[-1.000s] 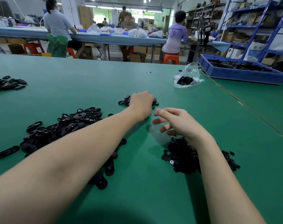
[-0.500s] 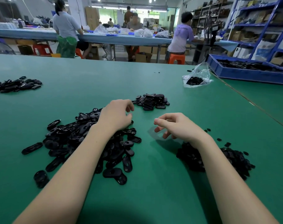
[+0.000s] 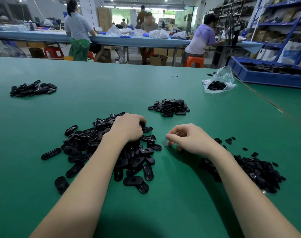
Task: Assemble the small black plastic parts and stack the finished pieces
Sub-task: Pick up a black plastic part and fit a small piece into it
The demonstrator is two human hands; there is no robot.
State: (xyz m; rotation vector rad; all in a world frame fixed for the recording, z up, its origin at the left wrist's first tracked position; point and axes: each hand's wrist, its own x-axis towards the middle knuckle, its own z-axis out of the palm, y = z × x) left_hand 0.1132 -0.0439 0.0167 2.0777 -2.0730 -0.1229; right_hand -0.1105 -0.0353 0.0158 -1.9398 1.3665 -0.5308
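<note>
The green felt tabletop [image 3: 146,86] carries a heap of flat black oval plastic shells [image 3: 98,148] under the left hand [image 3: 129,127], whose fingers curl into it, probably gripping one. They look light, stiff, slick; pinch by the long edges. Right hand [image 3: 189,140] hovers loosely curled, empty, beside smaller black inserts [image 3: 256,170].

A factory assembly floor: long green desk [image 3: 111,83] heaped with black plastic parts [image 3: 169,106], workers on stools at another desk [image 3: 137,41], blue shelving [image 3: 283,23] with stock.
</note>
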